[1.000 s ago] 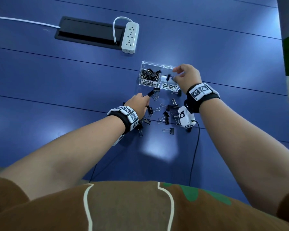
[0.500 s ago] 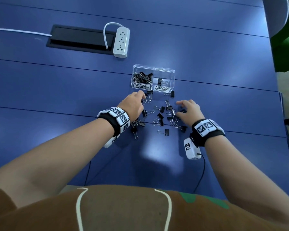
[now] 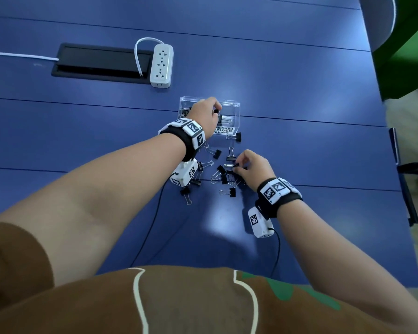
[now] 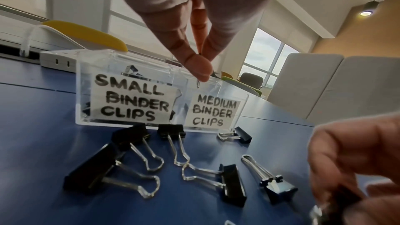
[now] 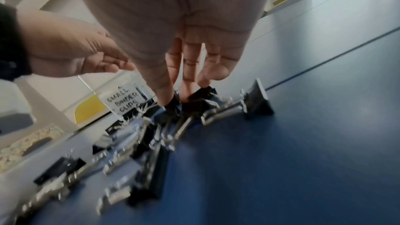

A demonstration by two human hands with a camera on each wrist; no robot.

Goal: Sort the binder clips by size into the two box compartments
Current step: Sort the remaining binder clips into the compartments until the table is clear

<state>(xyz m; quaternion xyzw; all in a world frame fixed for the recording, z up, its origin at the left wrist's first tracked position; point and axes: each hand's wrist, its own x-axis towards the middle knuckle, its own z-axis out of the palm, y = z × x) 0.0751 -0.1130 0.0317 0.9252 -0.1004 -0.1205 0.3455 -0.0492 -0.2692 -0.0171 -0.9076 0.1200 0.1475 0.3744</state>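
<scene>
The clear box [image 3: 234, 109] stands on the blue table [image 3: 299, 80], and loose binder clips [image 3: 228, 192] lie scattered just in front of it. From the head view, the left hand [image 3: 203, 116] is over the box and pinches a small black clip [image 3: 218, 112] above the right compartment, hiding the left one. The left wrist view shows what that hand covers: both paper labels, "SMALL BINDER CLIPS" on the left compartment [image 4: 129, 98] and "MEDIUM BINDER CLIPS" on the right compartment [image 4: 214, 112]. It also shows thumb and finger pressed together on a wire handle just over the dividing wall. Dark clips sit behind the small label.

The right hand [image 3: 251, 168] is down among the loose clips. Its fingertips [image 5: 166, 98] close on a black clip [image 5: 173, 107] in the pile, seen most plainly, though blurred, in the right wrist view.

Only the head view shows the white power strip [image 3: 161, 65] beside a black cable hatch [image 3: 101, 61], well beyond the box.
</scene>
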